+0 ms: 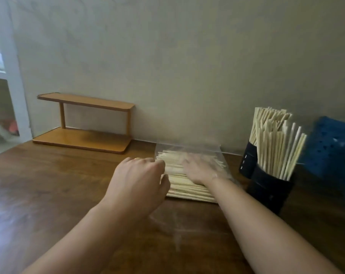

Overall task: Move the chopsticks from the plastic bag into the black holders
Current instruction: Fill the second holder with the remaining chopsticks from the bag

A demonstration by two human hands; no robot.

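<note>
A clear plastic bag [187, 148] lies on the wooden table [49, 184] near the wall, with a flat pile of pale chopsticks [187, 189] inside. My left hand [140, 180] has its fingers curled on the bag's left edge and holds it. My right hand [201, 171] is inside the bag, blurred by the plastic, and lies flat on the chopsticks. To the right stand two black holders, a front one [270, 192] and a rear one [247, 161]. Both are packed with upright chopsticks [276, 145].
A small two-tier orange wooden shelf [84, 123] stands against the wall at the back left. A blue perforated basket [333, 147] sits at the far right behind the holders. The grey wall runs close behind the bag.
</note>
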